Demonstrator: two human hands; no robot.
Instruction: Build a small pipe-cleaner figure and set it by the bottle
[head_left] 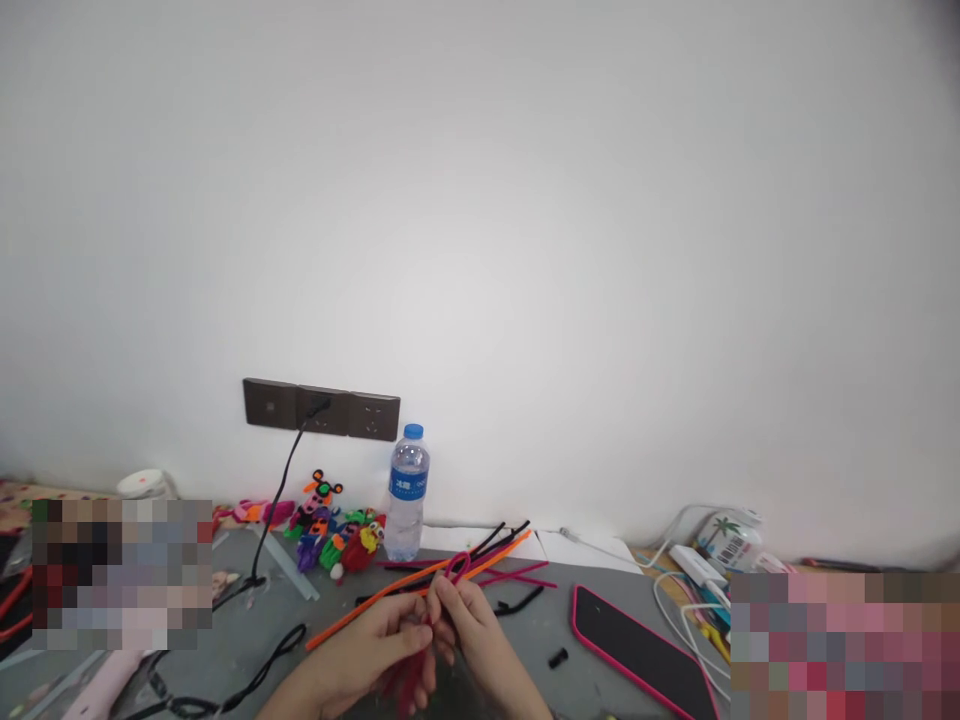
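A dark pink pipe cleaner (459,563) rises in a small loop above my fingertips. My right hand (469,620) is closed and pinches it just under the loop. Close beside it, my left hand (382,640) is closed around the lower part, where a blurred red-pink bundle (407,680) hangs below the fingers. Just behind my hands lie loose pipe cleaners: an orange one (499,560), a black one (521,602) and some pink ones (525,575). My fingers hide part of what they hold.
Behind stands a water bottle (406,510), with small colourful pipe-cleaner figures (337,535) to its left. A phone in a pink case (641,650) and a small black piece (558,658) lie at right. A black cable (277,500) runs from the wall socket (322,410). White cables (679,610) lie far right.
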